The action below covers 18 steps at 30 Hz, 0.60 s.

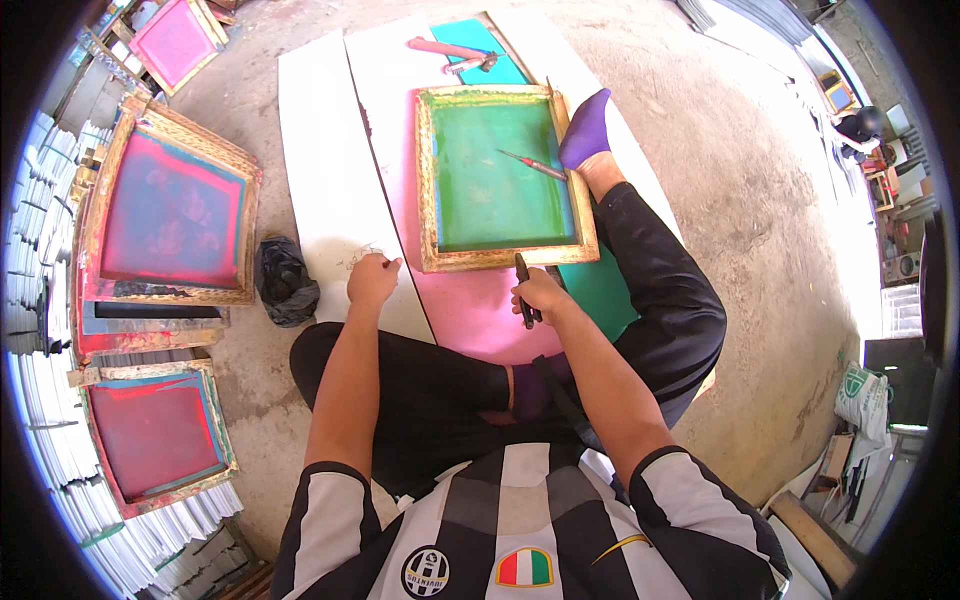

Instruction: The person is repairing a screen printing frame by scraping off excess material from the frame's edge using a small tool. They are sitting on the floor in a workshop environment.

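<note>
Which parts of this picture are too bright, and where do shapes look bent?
In the head view, the white board is nearly washed out; the floor pales toward the right; the stacked sheets curve along the left edge; the green screen near the middle looks fairly clear.

From where I stand, the concrete floor (780, 300) looks worn, tan-grey and blotched with darker stains. Down the left side, white sheets (160, 525) lie stacked in thick piles. Pale ridged panels (760, 18) line the upper right. Strong light bleaches the floor toward the right edge. At lower right, a white sack (863, 405) sits near a dark panel (900, 368), with a wooden beam (815, 537) below.
</note>
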Available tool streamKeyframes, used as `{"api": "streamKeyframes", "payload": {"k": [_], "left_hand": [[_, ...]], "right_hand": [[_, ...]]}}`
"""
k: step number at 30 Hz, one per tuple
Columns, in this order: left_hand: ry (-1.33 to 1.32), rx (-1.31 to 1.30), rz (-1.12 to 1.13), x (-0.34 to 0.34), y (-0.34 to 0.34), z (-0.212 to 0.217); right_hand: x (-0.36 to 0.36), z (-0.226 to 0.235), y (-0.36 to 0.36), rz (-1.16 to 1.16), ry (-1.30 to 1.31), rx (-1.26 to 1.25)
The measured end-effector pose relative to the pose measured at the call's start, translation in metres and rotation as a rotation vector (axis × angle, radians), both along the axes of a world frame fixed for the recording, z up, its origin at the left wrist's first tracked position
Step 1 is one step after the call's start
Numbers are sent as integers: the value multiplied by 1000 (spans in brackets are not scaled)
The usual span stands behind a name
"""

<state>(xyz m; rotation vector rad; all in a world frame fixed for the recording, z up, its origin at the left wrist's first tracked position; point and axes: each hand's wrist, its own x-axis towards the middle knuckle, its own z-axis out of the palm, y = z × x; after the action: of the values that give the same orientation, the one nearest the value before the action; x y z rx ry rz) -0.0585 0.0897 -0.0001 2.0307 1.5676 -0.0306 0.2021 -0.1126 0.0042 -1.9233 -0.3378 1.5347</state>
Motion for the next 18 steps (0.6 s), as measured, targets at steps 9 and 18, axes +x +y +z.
{"api": "streamKeyframes", "payload": {"k": [9,18], "left_hand": [[-169,60,-171,21,-21,-13],[-194,28,-197,23,-17,-14]], "right_hand": [[14,-18,1,-26,12,-52],[15,-4,-6,50,-60,-53]]}}
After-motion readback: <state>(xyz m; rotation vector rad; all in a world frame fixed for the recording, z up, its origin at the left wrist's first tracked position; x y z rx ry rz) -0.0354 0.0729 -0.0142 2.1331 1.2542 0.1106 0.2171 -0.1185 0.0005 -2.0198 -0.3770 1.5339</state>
